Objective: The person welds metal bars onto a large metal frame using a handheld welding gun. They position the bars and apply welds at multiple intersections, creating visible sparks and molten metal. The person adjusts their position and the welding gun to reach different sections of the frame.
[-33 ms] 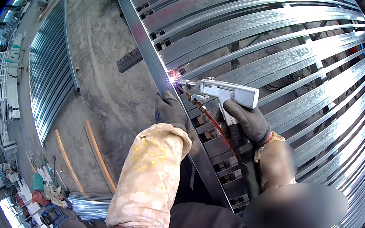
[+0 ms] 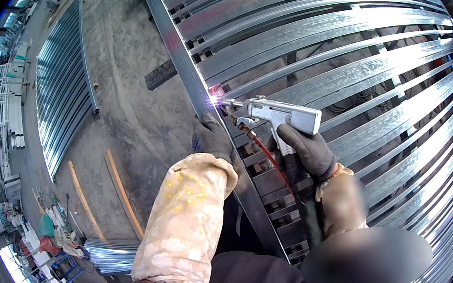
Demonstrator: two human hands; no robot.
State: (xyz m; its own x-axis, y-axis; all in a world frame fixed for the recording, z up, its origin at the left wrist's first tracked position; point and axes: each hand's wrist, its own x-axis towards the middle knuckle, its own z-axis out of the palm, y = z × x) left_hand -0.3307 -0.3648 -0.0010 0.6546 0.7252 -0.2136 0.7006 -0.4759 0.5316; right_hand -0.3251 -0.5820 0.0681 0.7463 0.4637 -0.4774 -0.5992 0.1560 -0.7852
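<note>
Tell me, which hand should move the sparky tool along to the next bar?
The right hand, probably. It already grips the welding gun, whose tip sits at the bright spark. The left hand is pressed on the long metal rail.

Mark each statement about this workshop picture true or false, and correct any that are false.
1. The right hand holds a grey welding gun by its handle. True.
2. A bright spark shows at the gun's tip, against the long metal rail. True.
3. The left hand is bare. False: it wears a dark glove, and the forearm has a pale patterned sleeve.
4. The left hand hangs in the air, away from the metal. False: it rests on the rail just below the spark.
5. The metal slats of the frame are painted red. False: they are bare, shiny grey metal.
</note>
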